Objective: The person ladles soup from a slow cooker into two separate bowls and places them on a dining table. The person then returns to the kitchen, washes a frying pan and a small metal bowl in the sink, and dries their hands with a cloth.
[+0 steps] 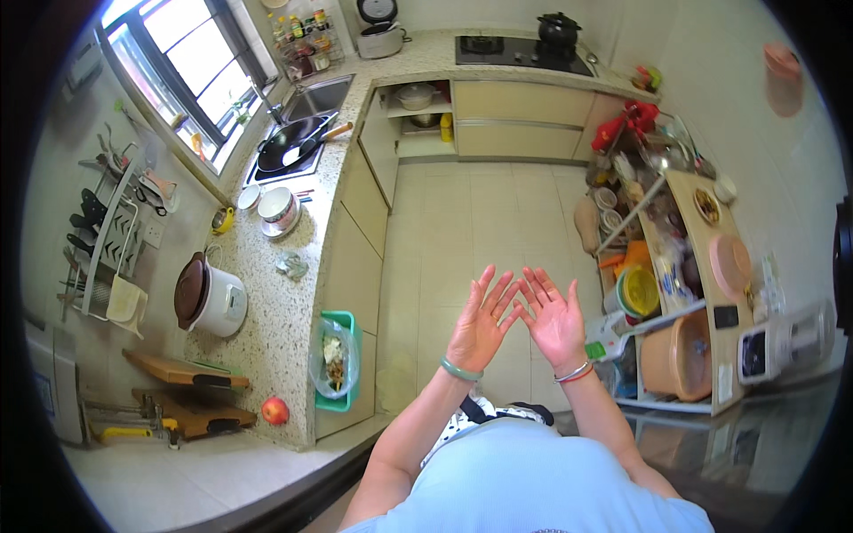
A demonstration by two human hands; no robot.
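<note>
Head view: state of the grip?

Left hand [481,330] and right hand [555,327] both wide open, palms up, holding nothing, raised side by side above the floor.

Nearest items?

Green bin [338,405] left of the hands, at the counter [284,355] edge, with a bag [350,345] of scraps; rack [727,351] on the right, bearing a peach tub [659,360].

Obstructions?

Rack crowds the right side. Cooker [224,306], wok [279,142] and apple [275,409] occupy the counter.

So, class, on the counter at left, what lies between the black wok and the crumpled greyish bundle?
In the head view, a stack of white bowls stands between the wok and the bundle, with another bowl beside it.
</note>
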